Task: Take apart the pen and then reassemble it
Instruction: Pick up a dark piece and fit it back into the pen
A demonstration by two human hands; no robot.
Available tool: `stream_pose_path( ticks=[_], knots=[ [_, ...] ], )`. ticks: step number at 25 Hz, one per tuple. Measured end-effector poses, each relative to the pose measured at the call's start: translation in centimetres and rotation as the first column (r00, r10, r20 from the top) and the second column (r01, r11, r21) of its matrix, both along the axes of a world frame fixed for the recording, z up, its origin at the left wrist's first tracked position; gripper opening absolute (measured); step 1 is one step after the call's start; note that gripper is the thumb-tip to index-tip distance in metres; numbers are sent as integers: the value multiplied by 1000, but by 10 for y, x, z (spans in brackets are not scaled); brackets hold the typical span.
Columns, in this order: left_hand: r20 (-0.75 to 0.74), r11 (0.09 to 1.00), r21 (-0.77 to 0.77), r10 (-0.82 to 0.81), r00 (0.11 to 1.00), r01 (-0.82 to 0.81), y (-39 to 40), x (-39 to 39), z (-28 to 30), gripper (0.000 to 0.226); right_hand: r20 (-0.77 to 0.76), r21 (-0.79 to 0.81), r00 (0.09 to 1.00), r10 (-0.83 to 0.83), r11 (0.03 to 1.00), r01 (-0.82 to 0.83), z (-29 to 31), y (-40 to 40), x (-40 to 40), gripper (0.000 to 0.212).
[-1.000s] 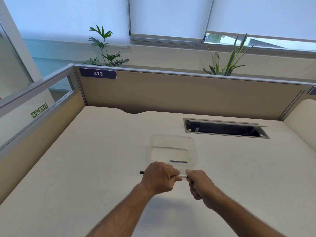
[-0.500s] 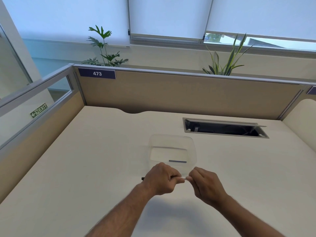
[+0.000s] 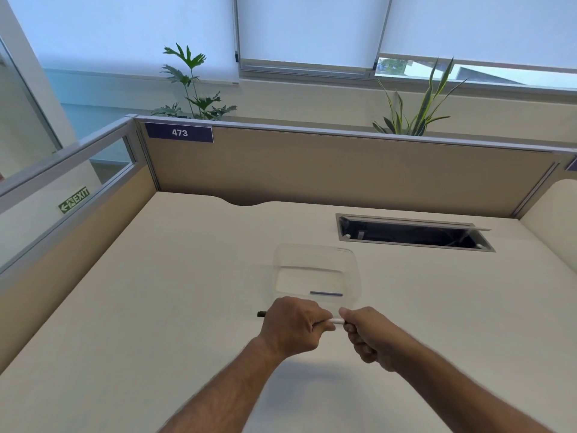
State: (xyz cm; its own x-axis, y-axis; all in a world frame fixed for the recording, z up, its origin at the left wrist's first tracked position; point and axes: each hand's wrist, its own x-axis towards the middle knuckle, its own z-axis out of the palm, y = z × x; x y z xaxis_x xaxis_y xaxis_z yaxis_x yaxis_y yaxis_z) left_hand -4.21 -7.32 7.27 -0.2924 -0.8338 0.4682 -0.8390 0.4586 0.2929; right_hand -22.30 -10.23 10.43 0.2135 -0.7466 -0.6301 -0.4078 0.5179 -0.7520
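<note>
1. Clutter is slight: a clear tub (image 3: 315,270) sits on the desk (image 3: 156,307) just beyond my knuckles, and a cable hatch (image 3: 412,234) lies open further back on the right. Nothing lies between my hands and the tub.
2. Hands meet above the desk's near middle. My left hand (image 3: 292,328) is a closed fist around the pen (image 3: 336,321), palm down; my right hand (image 3: 371,337) is curled shut on the pen's other end.
3. Pen runs level, left to right. A short white stretch of barrel shows in the gap between my hands, and a dark tip (image 3: 261,314) sticks out past the left side of my left fist. The rest is hidden inside my grip.
4. Desk is plain cream, boxed in by tan partitions (image 3: 343,170) at the back and left. A label (image 3: 179,133) on the back partition reads 473.
5. Room beyond has windows with pale blinds (image 3: 312,26) drawn nearly down, and two plants (image 3: 190,85) rise behind the back partition. A green exit sign (image 3: 74,200) shows through the glass strip on the left.
6. Tub holds one thin dark rod (image 3: 326,294), lying flat near its front wall. I cannot tell which pen part it is.
</note>
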Motion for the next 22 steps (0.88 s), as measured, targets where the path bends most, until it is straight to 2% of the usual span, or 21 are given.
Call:
stream_pose_path(
  ticks=[3,6,8,11,12,18,20,22],
  knots=[
    [-14,1000,10,15,1000,-15,-1,-1,0,23,-13,1,1000,23,1000,-23,3,0,-1,49],
    [-41,998,44,35,999,-34,-2,-2,1,29,49,-117,999,4,993,2,-4,0,0,51],
    [-105,998,58,43,994,-37,-2,-3,1,34,189,-177,980,-63,979,98,-12,3,1,53],
    [-262,996,88,52,964,-30,-4,-3,0,31,504,-87,850,-152,971,225,-24,10,0,48],
    [-303,995,93,52,952,-25,-3,-4,-1,31,549,-94,824,-138,970,225,-28,13,0,44],
    [-515,977,214,114,850,-2,4,-18,-13,31,550,-332,835,-6,916,225,-33,21,13,31],
    [-508,965,262,147,849,-10,7,-17,-20,36,469,-461,883,1,853,244,-28,19,14,24],
    [-423,946,314,219,879,-84,13,-11,-32,49,361,-601,933,-1,765,233,-23,14,11,19]
  ],
)
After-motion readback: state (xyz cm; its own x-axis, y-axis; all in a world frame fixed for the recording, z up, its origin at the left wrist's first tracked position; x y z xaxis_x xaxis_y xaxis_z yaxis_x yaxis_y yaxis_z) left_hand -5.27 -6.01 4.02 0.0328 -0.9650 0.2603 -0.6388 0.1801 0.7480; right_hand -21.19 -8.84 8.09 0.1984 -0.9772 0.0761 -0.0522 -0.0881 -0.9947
